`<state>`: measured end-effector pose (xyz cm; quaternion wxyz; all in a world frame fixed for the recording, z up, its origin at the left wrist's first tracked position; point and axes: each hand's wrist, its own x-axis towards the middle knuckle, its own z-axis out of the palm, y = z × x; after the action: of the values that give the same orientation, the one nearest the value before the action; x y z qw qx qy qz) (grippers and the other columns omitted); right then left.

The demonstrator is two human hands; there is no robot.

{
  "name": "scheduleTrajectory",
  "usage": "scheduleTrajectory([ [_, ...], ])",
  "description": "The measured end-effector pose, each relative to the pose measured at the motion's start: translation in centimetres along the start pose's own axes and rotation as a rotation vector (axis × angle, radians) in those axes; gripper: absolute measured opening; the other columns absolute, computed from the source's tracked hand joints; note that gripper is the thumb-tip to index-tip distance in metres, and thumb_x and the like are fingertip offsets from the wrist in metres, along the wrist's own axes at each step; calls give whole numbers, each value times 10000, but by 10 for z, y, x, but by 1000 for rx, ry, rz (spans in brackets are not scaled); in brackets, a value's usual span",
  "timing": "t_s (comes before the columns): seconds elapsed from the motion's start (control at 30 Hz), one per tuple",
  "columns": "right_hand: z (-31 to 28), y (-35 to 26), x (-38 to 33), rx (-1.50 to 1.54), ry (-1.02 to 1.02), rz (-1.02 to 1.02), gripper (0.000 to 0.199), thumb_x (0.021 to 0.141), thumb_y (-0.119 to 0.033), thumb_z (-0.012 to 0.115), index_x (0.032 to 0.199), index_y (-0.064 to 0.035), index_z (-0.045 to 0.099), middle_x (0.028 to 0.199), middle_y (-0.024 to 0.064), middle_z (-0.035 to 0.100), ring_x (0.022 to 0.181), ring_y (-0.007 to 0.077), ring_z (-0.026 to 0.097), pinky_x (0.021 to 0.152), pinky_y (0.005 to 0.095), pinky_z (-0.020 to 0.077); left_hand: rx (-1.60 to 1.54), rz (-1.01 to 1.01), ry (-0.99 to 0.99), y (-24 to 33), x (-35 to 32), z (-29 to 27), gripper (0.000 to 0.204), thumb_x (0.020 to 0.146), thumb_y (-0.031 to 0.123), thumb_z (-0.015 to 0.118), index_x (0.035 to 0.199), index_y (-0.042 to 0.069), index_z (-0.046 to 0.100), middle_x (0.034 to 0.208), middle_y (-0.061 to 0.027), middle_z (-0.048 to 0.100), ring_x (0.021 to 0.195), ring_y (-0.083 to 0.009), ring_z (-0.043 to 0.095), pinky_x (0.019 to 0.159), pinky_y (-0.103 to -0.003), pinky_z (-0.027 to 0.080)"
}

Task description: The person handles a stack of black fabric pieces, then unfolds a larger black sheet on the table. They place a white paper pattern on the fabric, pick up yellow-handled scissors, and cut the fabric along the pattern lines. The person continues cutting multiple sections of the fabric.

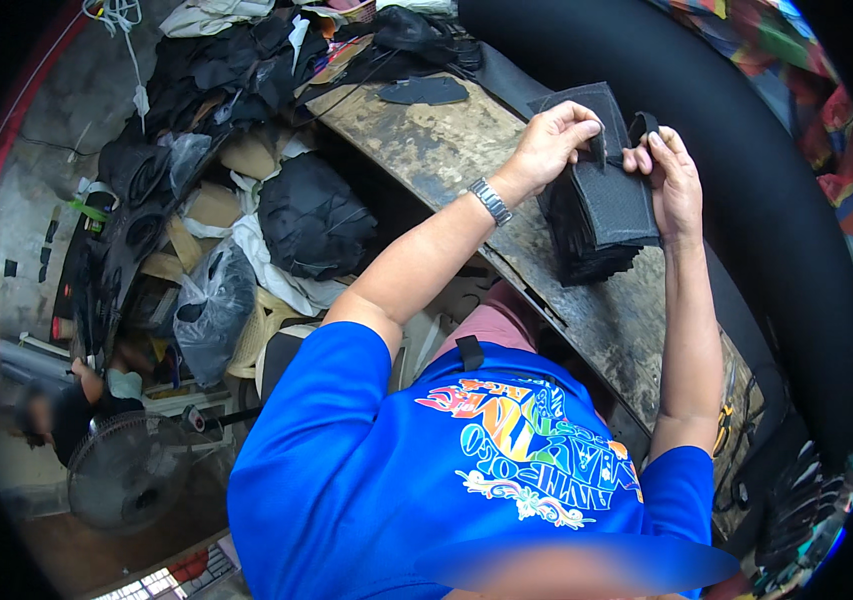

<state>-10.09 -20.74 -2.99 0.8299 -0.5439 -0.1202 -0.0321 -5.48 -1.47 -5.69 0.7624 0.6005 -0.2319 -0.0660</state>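
While the person in the blue shirt (386, 470) leans over the worn wooden workbench (426, 150), both hands meet at a stack of black fabric pieces (601, 215) in the upper right of the frame. The left hand (551, 140), a metal watch (490, 201) on its wrist, curls over the stack's upper left edge, fingers bent and pinching the top of the pile. The right hand (674, 180) sits against the stack's right side, fingers closed on a narrow black strap (643, 125) that loops up from the top piece; how firmly it grips I cannot tell. The stack stands on edge on the bench, its lower layers fanning a little toward the middle of the frame. Judged from this, the work in hand is sorting or separating one layer from the pile. Doing it well likely means keeping the left hand as a steady clamp on the bulk while the right peels only the outermost piece, so the fanned lower edges do not slip off the bench edge. A broad black roll (746, 190) curves along the right of the frame. Bags and scraps of dark material (311, 215) crowd the upper left below the bench; a floor fan (116, 470) stands at lower left.
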Motion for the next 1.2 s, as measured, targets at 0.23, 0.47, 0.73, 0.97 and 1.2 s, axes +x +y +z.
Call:
scheduleTrajectory([
  [0.23,-12,15,-4,134,75,-35,137,1020,-139,538,942,-33,574,631,-29,424,623,115,479,824,310,514,-195,-103,-12,-2,-9,-10,110,1013,171,586,1061,73,599,901,-27,684,850,-128,708,566,-169,414],
  [0.47,-32,24,4,316,196,100,154,998,-159,567,969,-25,636,612,-25,439,604,124,466,822,364,512,-26,15,-6,-7,-15,-6,104,1023,155,567,1048,57,587,902,-16,657,867,-113,687,614,-187,459],
  [0.73,-63,-37,31,436,337,-150,256,995,-22,460,1229,25,553,730,18,507,511,85,357,638,269,389,529,216,64,16,-28,10,151,969,188,640,1009,43,621,787,-35,652,762,-90,644,684,-290,513],
  [0.97,57,-41,90,-994,-250,-244,375,976,-259,604,1263,-23,655,991,119,678,800,215,646,770,320,519,712,386,139,27,-37,26,127,946,158,648,1018,54,643,895,-148,704,821,-289,703,730,-363,537],
  [1.2,66,-37,26,-1262,161,-417,299,931,-116,607,1211,-18,650,1074,192,689,1027,295,684,909,356,508,633,331,108,28,-39,18,163,966,154,633,1065,25,625,913,-134,698,824,-207,682,749,-337,532],
])
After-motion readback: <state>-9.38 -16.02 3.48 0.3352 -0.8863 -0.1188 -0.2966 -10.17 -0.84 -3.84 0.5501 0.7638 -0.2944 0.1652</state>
